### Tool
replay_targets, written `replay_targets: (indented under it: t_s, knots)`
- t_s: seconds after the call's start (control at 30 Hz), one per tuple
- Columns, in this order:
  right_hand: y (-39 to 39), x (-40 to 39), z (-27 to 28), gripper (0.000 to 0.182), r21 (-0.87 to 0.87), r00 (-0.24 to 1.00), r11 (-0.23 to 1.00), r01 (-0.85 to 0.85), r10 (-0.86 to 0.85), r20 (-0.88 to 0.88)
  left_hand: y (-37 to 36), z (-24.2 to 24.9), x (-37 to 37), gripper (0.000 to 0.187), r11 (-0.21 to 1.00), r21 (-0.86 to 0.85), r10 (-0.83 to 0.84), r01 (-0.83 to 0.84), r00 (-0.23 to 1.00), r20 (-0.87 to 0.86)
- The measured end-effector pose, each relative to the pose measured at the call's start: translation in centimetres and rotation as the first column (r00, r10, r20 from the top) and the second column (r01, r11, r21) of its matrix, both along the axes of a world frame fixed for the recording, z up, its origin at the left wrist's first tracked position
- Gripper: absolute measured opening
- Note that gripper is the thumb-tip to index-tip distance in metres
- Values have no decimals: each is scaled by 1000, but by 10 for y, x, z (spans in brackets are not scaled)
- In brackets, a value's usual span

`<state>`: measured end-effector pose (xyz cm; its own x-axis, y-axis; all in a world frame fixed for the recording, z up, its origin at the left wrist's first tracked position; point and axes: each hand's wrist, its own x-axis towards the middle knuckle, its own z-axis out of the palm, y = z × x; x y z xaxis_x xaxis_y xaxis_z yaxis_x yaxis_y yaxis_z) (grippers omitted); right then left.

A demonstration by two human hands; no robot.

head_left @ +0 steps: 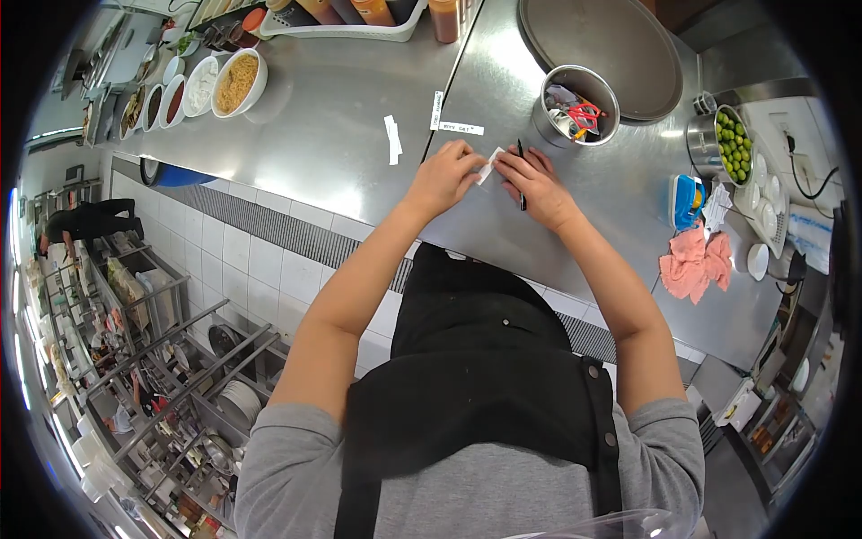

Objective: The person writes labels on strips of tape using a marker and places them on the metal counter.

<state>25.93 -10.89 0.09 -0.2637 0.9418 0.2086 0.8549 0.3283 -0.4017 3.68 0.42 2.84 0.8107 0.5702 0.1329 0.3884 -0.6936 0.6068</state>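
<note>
Over the steel counter, my left hand (444,177) pinches one end of a small white paper strip (489,167). My right hand (537,187) closes on the strip's other end and also holds a black pen (522,199), which passes between its fingers. Just beyond my hands lies a white label with handwriting (461,128), and a second written label (436,110) stands at a right angle to it. Blank white strips (392,140) lie to the left. A steel pot (544,117) with red-handled scissors (585,117) and papers is beyond my right hand.
White bowls of ingredients (241,83) line the far left. A white basket of bottles (346,31) and a large round tray (603,54) are at the back. Right: pot of green fruit (709,146), blue container (687,201), pink cloth (695,262). A person (90,219) stands far left.
</note>
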Motion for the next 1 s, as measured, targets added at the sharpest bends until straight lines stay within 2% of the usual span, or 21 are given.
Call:
replay_targets:
  t_s: [0.03, 0.07, 0.13, 0.2, 0.23, 0.3, 0.33, 0.37, 0.4, 0.43, 0.47, 0.53, 0.63, 0.67, 0.73, 0.77, 0.93, 1.0]
  knots:
    - [0, 0, 0, 48, -1, 1000, 1000, 3, -3, -1, 2, 3, 2, 33, 999, -48, -9, 10, 1000, 25]
    - [0, -1, 1, 47, 10, 1000, 1000, 10, -10, -10, 7, 3, 3, 33, 999, -50, -13, 14, 1000, 24]
    - [0, 1, 0, 45, 18, 1000, 1000, 23, -22, -19, 18, 4, 5, 47, 992, -6, -125, 125, 987, -97]
    - [1, 6, -1, 41, 123, 997, 992, -12, 22, -81, 22, 4, 7, 49, 987, -9, -163, 163, 979, -119]
    - [0, 9, -1, 41, 120, 997, 993, -16, 26, -78, 24, 6, 8, 50, 981, -11, -194, 194, 971, -142]
    - [-8, 12, -2, 35, 102, 975, 989, 105, -83, -207, 32, 7, 9, 53, 975, -43, -220, 216, 965, -145]
    - [-11, 6, 7, 35, 96, 975, 990, 99, -78, -210, 34, 6, 9, 56, 967, -73, -253, 244, 956, -150]
    - [-10, -2, 25, 31, 79, 891, 972, 221, -169, -422, 35, 4, 8, 56, 968, -78, -248, 239, 957, -153]
    - [-9, -8, 35, 28, 36, 753, 941, 337, -246, -610, 36, 3, 8, 58, 970, -77, -240, 231, 959, -150]
    - [-9, -10, 31, 16, -54, 655, 924, 379, -309, -690, 37, 1, 9, 59, 972, -75, -233, 224, 961, -147]
    - [-9, -10, 25, 16, -56, 654, 924, 378, -309, -690, 38, 0, 9, 59, 972, -77, -232, 222, 961, -149]
    - [-1, -7, 21, 12, -186, 409, 969, 160, -237, -881, 41, -3, 9, 57, 970, -111, -227, 216, 969, -102]
    - [13, -12, 26, 21, -231, 455, 968, 95, -249, -855, 51, -15, 12, 55, 954, -186, -258, 236, 961, -103]
    - [17, -14, 24, 21, -245, 445, 965, 96, -262, -856, 51, -14, 13, 55, 950, -201, -262, 237, 959, -108]
    - [30, -19, 15, 29, -314, 506, 942, 117, -329, -797, 54, -12, 13, 56, 941, -272, -236, 200, 966, -107]
    - [35, -28, 12, 37, -379, 370, 913, 152, -408, -835, 54, -14, 13, 59, 946, -252, -235, 202, 966, -109]
    - [43, -34, -4, 42, -380, 319, 913, 150, -408, -855, 51, -14, 13, 61, 959, -219, -205, 179, 974, -102]
    - [43, -37, -10, 42, -329, 356, 932, 155, -363, -861, 49, -14, 15, 62, 961, -226, -185, 158, 978, -101]
